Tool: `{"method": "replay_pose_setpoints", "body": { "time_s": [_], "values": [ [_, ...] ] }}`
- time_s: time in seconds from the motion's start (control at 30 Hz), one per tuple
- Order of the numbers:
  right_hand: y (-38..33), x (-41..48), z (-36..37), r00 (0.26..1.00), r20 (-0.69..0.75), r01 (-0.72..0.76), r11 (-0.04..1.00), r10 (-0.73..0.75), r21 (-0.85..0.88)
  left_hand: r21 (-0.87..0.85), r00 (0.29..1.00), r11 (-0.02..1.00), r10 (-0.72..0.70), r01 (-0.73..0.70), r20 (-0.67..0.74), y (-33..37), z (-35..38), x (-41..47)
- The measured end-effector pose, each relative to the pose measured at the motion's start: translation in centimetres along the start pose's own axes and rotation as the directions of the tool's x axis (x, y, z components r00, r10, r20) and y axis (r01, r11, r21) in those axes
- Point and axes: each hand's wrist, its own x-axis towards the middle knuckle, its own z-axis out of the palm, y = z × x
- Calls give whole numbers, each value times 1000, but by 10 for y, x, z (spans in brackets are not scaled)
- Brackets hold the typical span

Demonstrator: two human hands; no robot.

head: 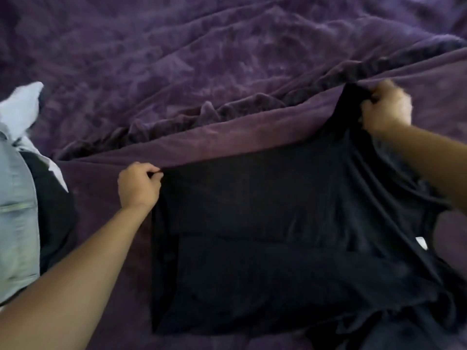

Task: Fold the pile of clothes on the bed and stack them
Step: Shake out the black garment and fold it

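The left grip (pixel 139 184), a bare hand, pinches the far left corner of a black garment (pixel 252 223) between thumb and curled fingers, low against the bed. The right grip (pixel 386 107), the other bare hand, is clenched around the garment's far right edge, with cloth bunched in the fist and drawn into folds running back toward the person. Between the two grips the garment lies spread across the smooth purple sheet (pixel 101 210), a white tag (pixel 421 242) showing near its right side. Beyond it lies a rumpled purple blanket (pixel 177 59). At the left edge rests a pile of light blue denim (pixel 17 223), white cloth (pixel 22 109) and dark cloth (pixel 55 218).
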Motion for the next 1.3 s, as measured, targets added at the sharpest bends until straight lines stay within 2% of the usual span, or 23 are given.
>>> {"method": "replay_pose_setpoints", "body": {
  "time_s": [0.1,0.2,0.3,0.4,0.47,0.53,0.57,0.63,0.67,0.73,0.77,0.83,0.93,0.97,1.03,1.1,1.2,1.23,1.3],
  "values": [
    [-19,38,-10,998,-63,6,999,-3,49,-67,995,998,-2,-5,-99,5,-6,26],
    [-25,44,0,998,6,64,997,-64,49,-104,991,991,-95,85,-93,5,1,38],
    [-23,4,14,983,69,169,986,-169,12,-73,989,989,-134,129,-67,-1,10,8],
    [-2,-80,25,940,86,328,944,-330,46,-53,990,989,-137,135,-34,-18,23,-69],
    [23,-152,29,890,146,429,902,-433,56,-31,970,971,-236,238,61,-35,33,-129],
    [53,-225,28,814,289,512,857,-504,54,46,911,931,-363,362,197,-51,42,-186],
    [68,-257,26,767,360,550,833,-531,58,76,885,920,-391,385,251,-58,45,-210],
    [100,-312,24,662,524,611,791,-536,37,44,889,928,-368,371,274,-69,46,-246],
    [114,-334,23,616,626,627,779,-478,-21,11,903,934,-347,356,255,-73,43,-258],
    [135,-364,18,525,815,649,735,-246,-197,-7,931,947,-315,322,184,-85,33,-276],
    [145,-375,16,519,841,657,701,-155,-276,17,939,953,-301,303,167,-93,27,-285],
    [154,-388,7,570,811,648,679,-131,-346,140,924,948,-312,286,221,-110,15,-305],
    [169,-391,-12,725,638,561,759,-259,-329,371,787,856,-492,360,373,-132,-3,-329],
    [178,-391,-20,755,600,531,783,-265,-323,384,742,835,-535,394,404,-135,-7,-334],
    [199,-392,-39,782,556,505,808,-280,-304,360,712,834,-546,417,441,-136,-10,-339],
    [220,-400,-59,763,613,482,812,-204,-330,328,717,854,-519,404,466,-130,-9,-338],
    [241,-420,-78,688,717,562,706,-110,-430,392,750,865,-479,314,456,-123,-8,-343],
    [245,-427,-82,687,720,559,708,-104,-432,464,802,857,-434,227,410,-122,-8,-348],
    [243,-434,-83,723,680,504,765,-121,-400,479,933,878,-177,7,312,-118,-5,-358]
  ]
}}
